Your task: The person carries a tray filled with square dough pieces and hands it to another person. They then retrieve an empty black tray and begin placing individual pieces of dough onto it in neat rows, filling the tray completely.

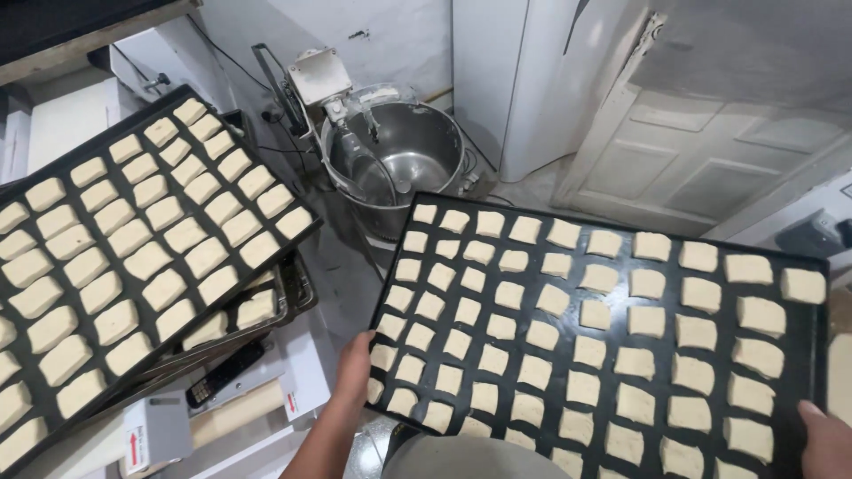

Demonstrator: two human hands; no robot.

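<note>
I hold a large black baking tray [803, 355] covered with rows of pale square dough pieces [536, 371]. My left hand [355, 365] grips its left edge near the front corner. My right hand [824, 439] grips its right edge at the lower right of the view. The tray is carried level above the floor, in front of a steel mixer bowl [399, 155].
A second black tray [115, 372] full of dough pieces lies at the left on a stack of other trays. A dough mixer with a metal bowl stands behind. A white panelled door [710, 160] and white cabinet are at the back right. A round grey bin rim [461, 457] shows below.
</note>
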